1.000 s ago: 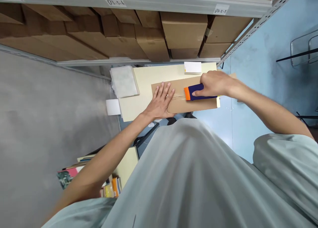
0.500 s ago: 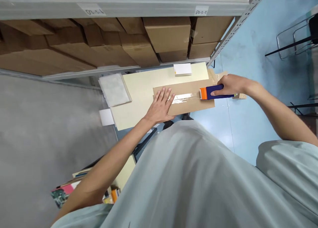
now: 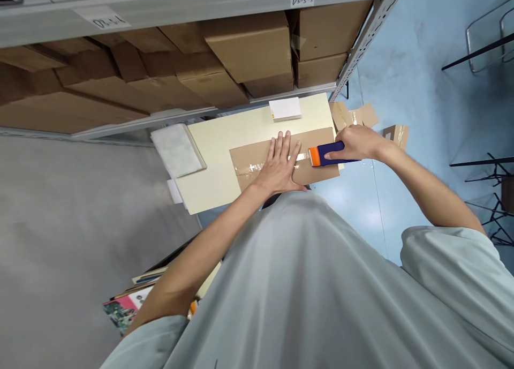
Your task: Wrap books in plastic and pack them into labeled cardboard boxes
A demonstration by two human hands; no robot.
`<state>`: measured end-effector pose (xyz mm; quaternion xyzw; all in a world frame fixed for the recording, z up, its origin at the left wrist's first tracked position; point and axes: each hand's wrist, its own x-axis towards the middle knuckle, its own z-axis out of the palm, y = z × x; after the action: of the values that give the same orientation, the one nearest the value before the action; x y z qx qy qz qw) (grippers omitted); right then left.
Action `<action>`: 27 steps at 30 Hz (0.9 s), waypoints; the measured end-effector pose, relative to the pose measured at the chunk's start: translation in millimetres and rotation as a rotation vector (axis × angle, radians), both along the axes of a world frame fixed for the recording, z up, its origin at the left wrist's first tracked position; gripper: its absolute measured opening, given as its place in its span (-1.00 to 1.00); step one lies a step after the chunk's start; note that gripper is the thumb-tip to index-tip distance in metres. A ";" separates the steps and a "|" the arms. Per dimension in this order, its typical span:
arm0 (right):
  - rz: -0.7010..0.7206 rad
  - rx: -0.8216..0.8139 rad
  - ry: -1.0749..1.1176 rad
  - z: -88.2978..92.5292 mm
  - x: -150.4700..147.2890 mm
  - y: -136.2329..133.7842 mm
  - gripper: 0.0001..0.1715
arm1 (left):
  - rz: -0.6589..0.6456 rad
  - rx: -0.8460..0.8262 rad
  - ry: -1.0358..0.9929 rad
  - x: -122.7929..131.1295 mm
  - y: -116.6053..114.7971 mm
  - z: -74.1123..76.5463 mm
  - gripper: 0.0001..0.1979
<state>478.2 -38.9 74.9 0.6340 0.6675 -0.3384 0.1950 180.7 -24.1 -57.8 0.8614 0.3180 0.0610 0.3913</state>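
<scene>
Right hand [image 3: 356,142] grips the tape dispenser [image 3: 324,148] above the cardboard box [image 3: 251,157], which lies on the table [image 3: 212,176]; left hand [image 3: 279,172] braces the box, fingers spread. Caution: uneven hold-down pressure could shift the box, wrinkling the tape [image 3: 300,157]

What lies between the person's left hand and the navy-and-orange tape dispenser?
The head view shows a shiny strip of clear tape on the brown rectangular cardboard box.

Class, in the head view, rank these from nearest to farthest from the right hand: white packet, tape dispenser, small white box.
1. Tape dispenser: gripped in the right hand.
2. Small white box: near the far edge of the table.
3. White packet: at the table's left end.
</scene>
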 end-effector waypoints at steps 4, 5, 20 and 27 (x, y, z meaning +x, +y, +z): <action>-0.042 -0.031 0.022 0.6 -4.1 3.2 -0.30 | -0.015 0.015 0.021 8.6 1.2 0.6 0.52; -0.043 -0.042 0.037 2.0 -3.5 3.6 -0.29 | -0.029 0.034 0.038 3.3 1.9 1.0 0.50; 0.018 -0.035 0.047 -25.9 67.6 14.6 -0.25 | 0.046 0.122 0.196 -88.1 16.0 -6.5 0.42; 0.006 -0.037 0.116 -22.4 80.5 16.4 -0.24 | 0.053 0.098 0.210 -86.2 15.2 -3.4 0.33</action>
<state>558.7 -22.4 52.5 0.6076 0.6731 -0.3864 0.1688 94.5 -8.9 -61.2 0.8724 0.3766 -0.0036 0.3115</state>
